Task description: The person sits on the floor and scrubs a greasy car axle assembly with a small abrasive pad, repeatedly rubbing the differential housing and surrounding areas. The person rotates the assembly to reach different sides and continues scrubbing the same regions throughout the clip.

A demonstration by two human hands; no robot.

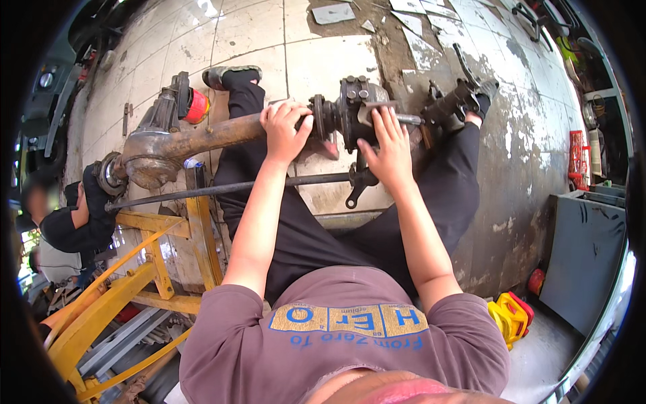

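Observation:
A long rusty vehicle axle (225, 135) lies across in front of me, with a bulky differential housing (153, 158) toward its left end. My left hand (286, 129) is closed over the axle tube, its fingers curled on top, beside a dark flanged joint (324, 116). On the dark hub assembly (352, 108) to the right, my right hand (390, 149) lies with fingers stretched out and thumb apart. A small metal plate (381, 106) shows at its fingertips. A thin rod (269, 184) runs below the axle to a dark arm with an eye end (353, 195).
Left of my legs stands a yellow metal frame (204, 232). A red can (196, 106) sits behind the axle. Another person (74, 225) in black is at the left end. Broken tiles (334, 13) lie far off. A grey cabinet (582, 252) stands right.

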